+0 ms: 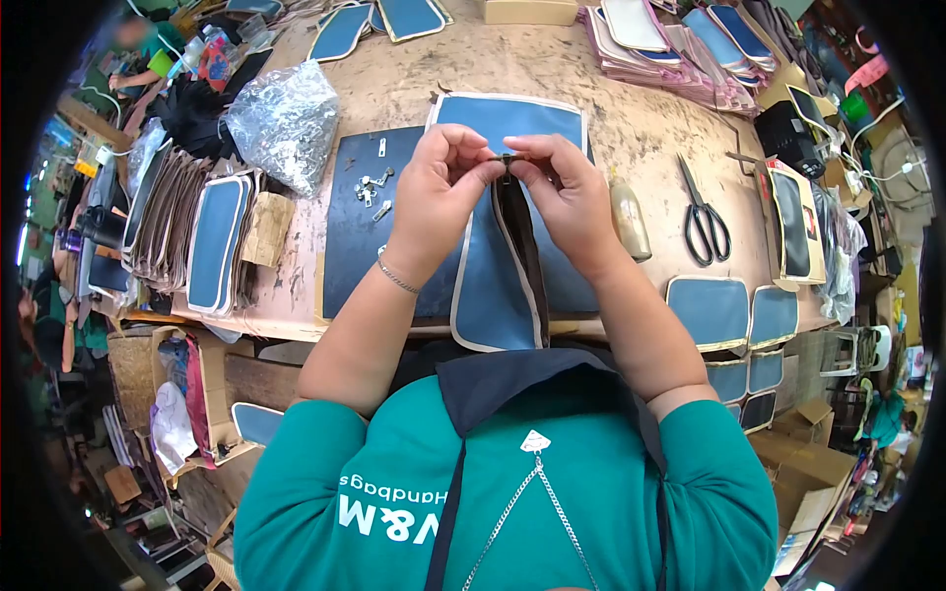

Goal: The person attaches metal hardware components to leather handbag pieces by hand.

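My left hand (443,192) and my right hand (572,197) meet over the table, thumbs and fingertips pinched together. Between them they hold the end of a dark brown zipper (516,231), with a small dark bit at the fingertips that I cannot make out. The zipper tape hangs down, joined along blue panels with pale edging; one blue panel (476,281) drapes toward my body. Another pale-edged blue panel (507,108) shows flat behind my fingers. Left of my left forearm, several metal zipper sliders (370,189) lie on a dark blue board (345,256).
Black scissors (705,222) and a bottle (629,219) lie right of my right hand. A clear plastic bag (286,123) and stacked blue panels (219,241) stand left. More panel stacks (670,74) sit back right. Blue pieces (708,310) line the front edge. Another person (138,64) is far left.
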A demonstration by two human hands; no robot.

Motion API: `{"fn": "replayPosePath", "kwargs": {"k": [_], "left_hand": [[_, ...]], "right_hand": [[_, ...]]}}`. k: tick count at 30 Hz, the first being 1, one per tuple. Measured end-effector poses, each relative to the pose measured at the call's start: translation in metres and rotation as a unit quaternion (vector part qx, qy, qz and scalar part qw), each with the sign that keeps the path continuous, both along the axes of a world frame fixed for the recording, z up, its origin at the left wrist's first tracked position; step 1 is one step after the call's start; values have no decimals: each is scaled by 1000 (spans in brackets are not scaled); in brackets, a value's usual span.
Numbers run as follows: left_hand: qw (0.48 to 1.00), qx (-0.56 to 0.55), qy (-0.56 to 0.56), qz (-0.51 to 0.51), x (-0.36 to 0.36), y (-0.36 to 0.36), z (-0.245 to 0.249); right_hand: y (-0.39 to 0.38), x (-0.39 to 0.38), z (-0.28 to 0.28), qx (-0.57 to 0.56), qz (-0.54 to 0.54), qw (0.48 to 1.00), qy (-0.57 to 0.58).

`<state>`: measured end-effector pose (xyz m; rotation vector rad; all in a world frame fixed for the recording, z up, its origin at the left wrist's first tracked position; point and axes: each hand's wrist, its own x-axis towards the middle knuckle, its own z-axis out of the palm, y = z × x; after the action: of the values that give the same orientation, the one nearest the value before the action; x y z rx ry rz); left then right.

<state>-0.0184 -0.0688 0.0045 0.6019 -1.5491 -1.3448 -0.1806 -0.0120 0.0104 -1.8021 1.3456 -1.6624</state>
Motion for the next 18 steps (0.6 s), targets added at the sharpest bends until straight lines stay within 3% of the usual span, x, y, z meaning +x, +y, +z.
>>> {"fn": "replayPosePath", "kwargs": {"k": [5,10,13,18], "left_hand": [[995,-86,-28,42,6,6,-8],[978,-188,-7,89,5,8,-21],[985,-155,17,78,3,9,-21],[986,-146,-50,59,5,13,-8]], "right_hand": [[0,3,-12,-2,10,998,-60],[0,3,-19,-36,17,999,-10],[1,4,-17,-47,32,998,13],[1,4,-18,-21,50,998,-14]]}}
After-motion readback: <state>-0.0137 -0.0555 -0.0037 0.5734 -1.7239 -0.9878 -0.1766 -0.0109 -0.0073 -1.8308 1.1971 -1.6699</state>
